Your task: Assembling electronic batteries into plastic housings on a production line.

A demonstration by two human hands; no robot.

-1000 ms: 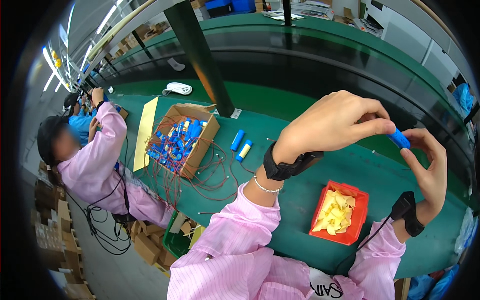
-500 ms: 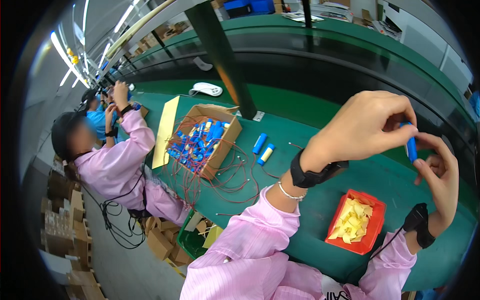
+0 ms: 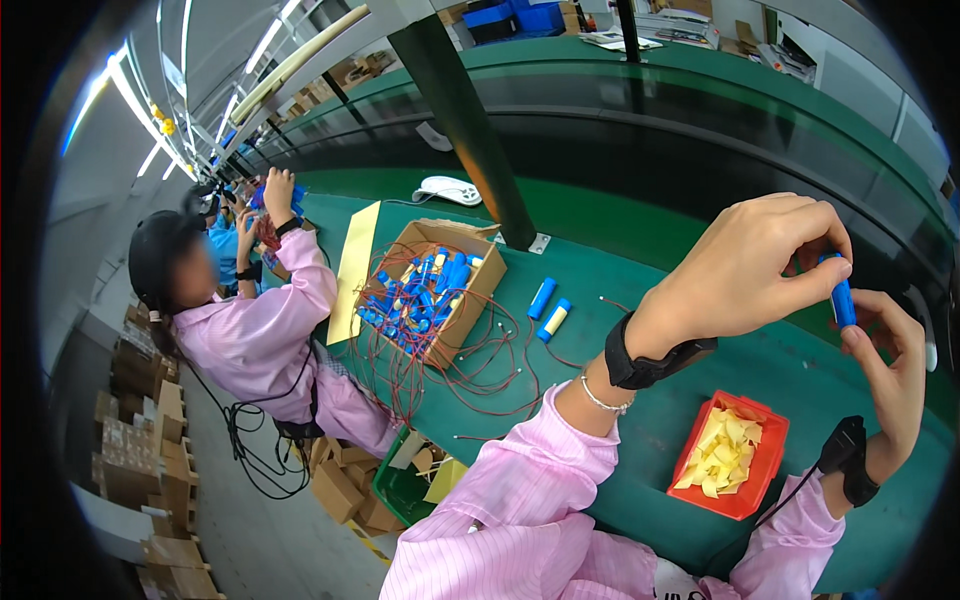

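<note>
Raised over the right side of the bench, my left hand [image 3: 755, 262] pinches the upper end of a blue cylindrical battery [image 3: 843, 301] between thumb and fingers. My right hand [image 3: 892, 350] closes on its lower end, the thumb touching the bottom. The battery stands nearly upright, its top partly hidden by my left fingers. Below my hands sits a red plastic bin [image 3: 768, 462] of yellow paper pieces [image 3: 722, 450]. Two more batteries lie on the bench: a plain blue one [image 3: 542, 298] and one with a yellow strip [image 3: 554, 320].
A cardboard box [image 3: 475, 308] holds many blue batteries with tangled red and dark wires [image 3: 480, 375] spilling onto the green bench [image 3: 610, 480]. Behind it stand a green post [image 3: 470, 130] and a white device [image 3: 447, 190]. A person in pink [image 3: 245, 325] works at left, beside stacked cartons [image 3: 130, 455].
The whole view has shifted slightly, so the bench things appear further right and lower. Both my hands keep hold of the battery, with little change in grip.
</note>
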